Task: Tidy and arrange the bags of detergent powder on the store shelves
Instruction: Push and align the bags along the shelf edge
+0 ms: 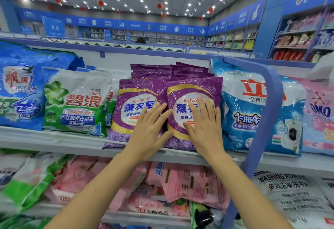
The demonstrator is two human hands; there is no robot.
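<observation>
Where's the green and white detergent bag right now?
In the head view, the green and white bag sits on the upper shelf, left of centre, just right of the blue bag, with the purple bags further right.

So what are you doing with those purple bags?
A person is tidying detergent bags on a store shelf. The left hand lies flat on the left purple bag, the right hand on the right purple bag, fingers straight. Both bags stand side by side at the front, between a green and white bag and a blue bag.
</observation>
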